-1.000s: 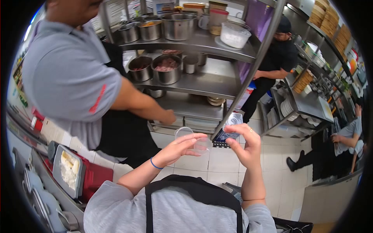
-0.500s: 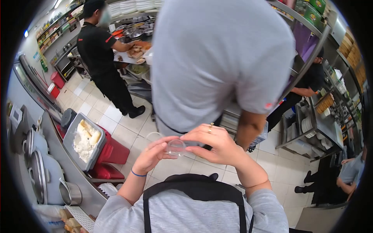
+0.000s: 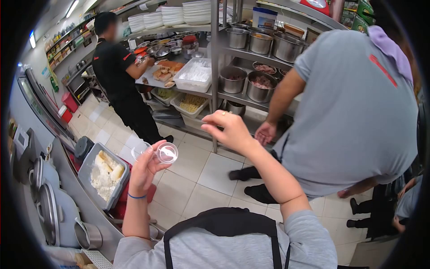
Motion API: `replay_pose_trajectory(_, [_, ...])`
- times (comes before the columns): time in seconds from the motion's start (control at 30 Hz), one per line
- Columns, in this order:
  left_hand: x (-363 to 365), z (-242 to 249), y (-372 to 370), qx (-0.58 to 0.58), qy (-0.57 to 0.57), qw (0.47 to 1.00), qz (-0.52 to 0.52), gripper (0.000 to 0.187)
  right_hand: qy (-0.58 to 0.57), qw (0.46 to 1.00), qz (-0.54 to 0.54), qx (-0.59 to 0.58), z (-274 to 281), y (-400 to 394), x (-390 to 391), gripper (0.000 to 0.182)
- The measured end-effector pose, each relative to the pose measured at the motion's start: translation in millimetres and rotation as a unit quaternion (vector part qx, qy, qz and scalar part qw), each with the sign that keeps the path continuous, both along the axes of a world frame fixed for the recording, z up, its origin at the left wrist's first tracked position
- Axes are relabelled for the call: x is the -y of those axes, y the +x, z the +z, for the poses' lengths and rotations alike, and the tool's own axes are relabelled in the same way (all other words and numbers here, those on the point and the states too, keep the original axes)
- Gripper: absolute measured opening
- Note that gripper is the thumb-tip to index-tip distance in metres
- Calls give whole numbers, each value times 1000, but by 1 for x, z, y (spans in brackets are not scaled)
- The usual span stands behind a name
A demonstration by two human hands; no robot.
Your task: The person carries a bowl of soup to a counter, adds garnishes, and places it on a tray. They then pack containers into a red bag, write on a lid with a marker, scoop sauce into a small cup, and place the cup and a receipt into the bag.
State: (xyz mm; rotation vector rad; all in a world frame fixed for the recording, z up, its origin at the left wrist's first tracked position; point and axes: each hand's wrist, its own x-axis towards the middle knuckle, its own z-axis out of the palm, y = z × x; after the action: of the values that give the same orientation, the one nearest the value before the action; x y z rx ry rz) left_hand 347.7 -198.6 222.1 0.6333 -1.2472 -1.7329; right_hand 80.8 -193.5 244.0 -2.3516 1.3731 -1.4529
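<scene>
Clasped by the curled left hand (image 3: 144,169) — two clear rounds (image 3: 167,153), side by side. Apart from both, one right hand (image 3: 224,125), half open, empty. Leftward — one grey tub (image 3: 119,191), then two lidded pots (image 3: 48,215).

Open room above the tiled floor (image 3: 214,172) separates the left hand (image 3: 150,165) from the right hand (image 3: 230,130). A steel post (image 3: 214,67) ahead and a bending person (image 3: 349,112) rightward obstruct the latter.
</scene>
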Motion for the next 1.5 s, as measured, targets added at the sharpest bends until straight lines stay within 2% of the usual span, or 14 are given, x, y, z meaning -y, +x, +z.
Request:
replay_pose_trajectory(0.23, [69, 20, -40, -7, -43, 997, -56, 45, 18, 979, -176, 104, 3, -141, 49, 20])
replay_pose_trajectory(0.3, [86, 22, -75, -27, -43, 996, -76, 44, -18, 961, -180, 212, 14, -193, 64, 18])
replay_pose_trajectory(0.33, [97, 21, -94, -33, -33, 994, -98, 44, -72, 953, -242, 165, 24, -220, 69, 19])
replay_pose_trajectory(0.43, [120, 30, -163, -26, -24, 988, -153, 44, -125, 910, -335, 209, 25, -346, 112, 28])
replay_pose_trajectory(0.47, [129, 35, -188, -26, -27, 985, -170, 45, -88, 897, -301, 313, 38, -365, 111, 33])
replay_pose_trajectory(0.57, [163, 41, -264, -26, -34, 976, -216, 45, -94, 847, -305, 424, 55, -438, 133, 38])
replay_pose_trajectory(0.77, [224, 54, -401, -48, -11, 965, -257, 45, 45, 860, -359, 361, 77, -523, 192, 45])
replay_pose_trajectory(0.83, [240, 58, -427, -53, -3, 965, -255, 45, 103, 889, -391, 216, 85, -551, 215, 38])
replay_pose_trajectory(0.9, [256, 60, -447, -59, -12, 960, -272, 45, 46, 904, -367, 215, 97, -539, 227, 30])
replay_pose_trajectory(0.97, [268, 67, -463, -57, -13, 961, -270, 44, 32, 931, -213, 294, 122, -509, 222, 24])
replay_pose_trajectory(1.13, [298, 70, -495, -71, 6, 959, -274, 44, 93, 980, -72, 160, 127, -489, 228, 25])
replay_pose_trajectory(1.23, [311, 74, -505, -72, 16, 955, -289, 44, 113, 979, -38, 167, 137, -489, 206, 24])
replay_pose_trajectory(1.37, [323, 83, -508, -71, 6, 948, -309, 46, 18, 974, -124, 189, 152, -506, 191, 25])
replay_pose_trajectory(1.5, [327, 87, -508, -73, 3, 949, -307, 47, 3, 963, -195, 188, 125, -522, 198, 24])
